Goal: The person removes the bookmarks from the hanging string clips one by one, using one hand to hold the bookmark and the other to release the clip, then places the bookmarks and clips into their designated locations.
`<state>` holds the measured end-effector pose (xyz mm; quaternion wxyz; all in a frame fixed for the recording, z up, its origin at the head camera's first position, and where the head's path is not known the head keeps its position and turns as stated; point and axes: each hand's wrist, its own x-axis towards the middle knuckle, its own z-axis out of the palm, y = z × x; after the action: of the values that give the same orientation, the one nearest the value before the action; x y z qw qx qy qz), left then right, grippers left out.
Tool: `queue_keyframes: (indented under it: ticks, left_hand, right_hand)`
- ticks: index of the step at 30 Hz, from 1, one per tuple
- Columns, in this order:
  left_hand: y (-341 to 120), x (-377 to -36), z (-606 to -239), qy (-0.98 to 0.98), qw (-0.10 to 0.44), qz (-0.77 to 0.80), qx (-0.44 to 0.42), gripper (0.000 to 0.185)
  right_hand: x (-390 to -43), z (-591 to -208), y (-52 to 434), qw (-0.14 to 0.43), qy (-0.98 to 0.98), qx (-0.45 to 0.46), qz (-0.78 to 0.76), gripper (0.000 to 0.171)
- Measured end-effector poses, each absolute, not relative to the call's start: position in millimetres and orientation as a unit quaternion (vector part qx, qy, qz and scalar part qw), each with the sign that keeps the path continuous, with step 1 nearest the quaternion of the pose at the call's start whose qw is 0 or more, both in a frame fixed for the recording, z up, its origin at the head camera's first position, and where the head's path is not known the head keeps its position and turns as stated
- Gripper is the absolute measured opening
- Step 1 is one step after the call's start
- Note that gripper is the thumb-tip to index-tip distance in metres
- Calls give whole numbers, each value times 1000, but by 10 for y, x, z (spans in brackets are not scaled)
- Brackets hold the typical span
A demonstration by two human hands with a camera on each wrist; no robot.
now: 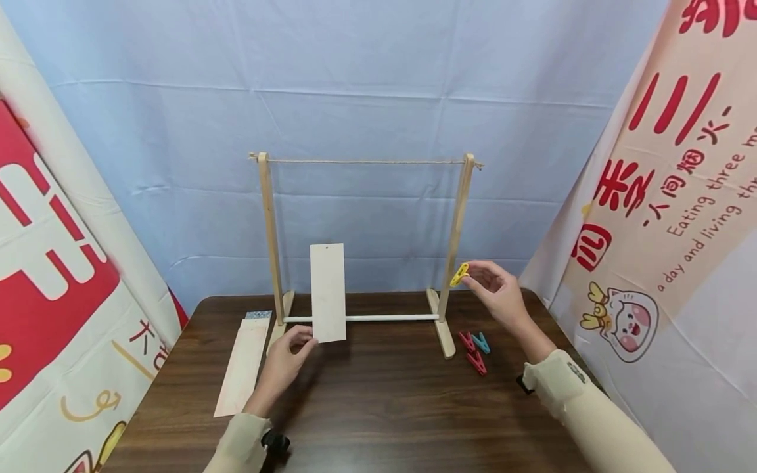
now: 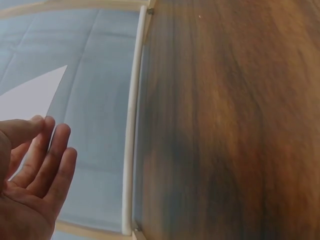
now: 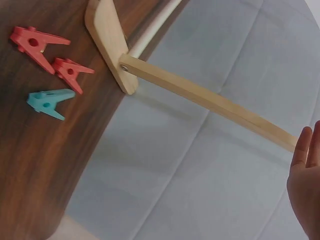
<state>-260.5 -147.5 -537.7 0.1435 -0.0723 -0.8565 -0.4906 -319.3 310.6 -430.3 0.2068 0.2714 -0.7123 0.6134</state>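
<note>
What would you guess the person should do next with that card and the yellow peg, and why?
Probably lift the card to the string. The left hand holds it well below, while the right hand pinches the yellow peg beside the frame's post, ready to clip.

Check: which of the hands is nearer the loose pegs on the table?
Right. The right hand holds a yellow peg just above the loose pegs. The left hand holds a card across the rack.
</note>
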Motion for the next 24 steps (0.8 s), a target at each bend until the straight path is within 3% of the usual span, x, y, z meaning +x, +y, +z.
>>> queue_keyframes:
  ticks: [11,24]
  left_hand:
    - [-1641,-2518,-5421,-861,131,-488,-54,16]
    - [-1775,-2393,-5410,-871,154,-464,-52,17]
  right_hand:
    - [-3064,-4525,3150,200,-726,221,620,31]
    - [-2959,-4747,3218,192,-742,197,612,31]
